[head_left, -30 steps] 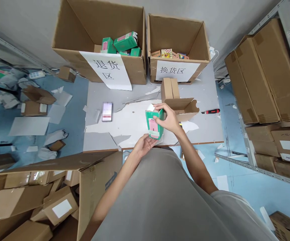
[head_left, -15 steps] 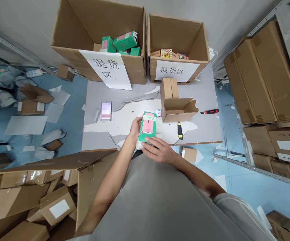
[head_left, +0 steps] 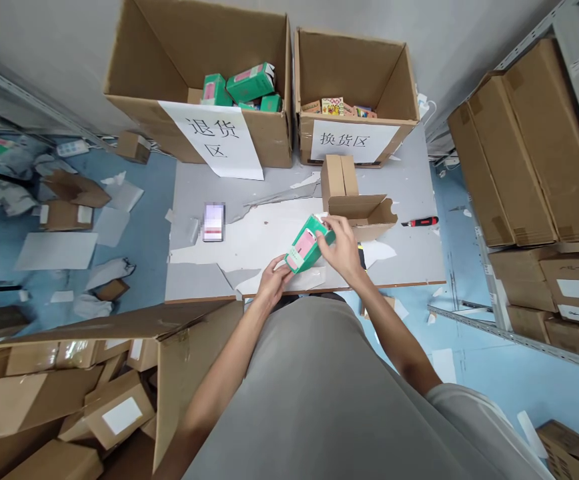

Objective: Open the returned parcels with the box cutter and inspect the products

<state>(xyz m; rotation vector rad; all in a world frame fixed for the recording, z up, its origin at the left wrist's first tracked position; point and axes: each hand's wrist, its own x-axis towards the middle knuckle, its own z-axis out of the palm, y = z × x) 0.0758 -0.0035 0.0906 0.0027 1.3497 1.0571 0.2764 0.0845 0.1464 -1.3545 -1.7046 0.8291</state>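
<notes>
Between my hands, above the front of the table, a green product box (head_left: 303, 248) with a pink picture on its face is held tilted. My left hand (head_left: 273, 279) grips its lower left end. At the upper right end, the fingers of my right hand (head_left: 340, 245) close around the top, where a white edge or flap shows. Just beyond, an open brown carton (head_left: 362, 217) lies on the table. A yellow-and-black box cutter (head_left: 361, 253) is mostly covered by my right hand.
Behind stand two large cartons with paper signs: the left carton (head_left: 144, 120) holds several green boxes, the right carton (head_left: 389, 147) small colourful boxes. A phone (head_left: 214, 222) and a red-and-black cutter (head_left: 422, 222) lie on the table. Another big carton (head_left: 179, 367) full of parcels is at left front.
The green box has been turned around and tipped to the right. My right hand has gone from its lower edge to its upper right end; my left hand has shifted lower.
</notes>
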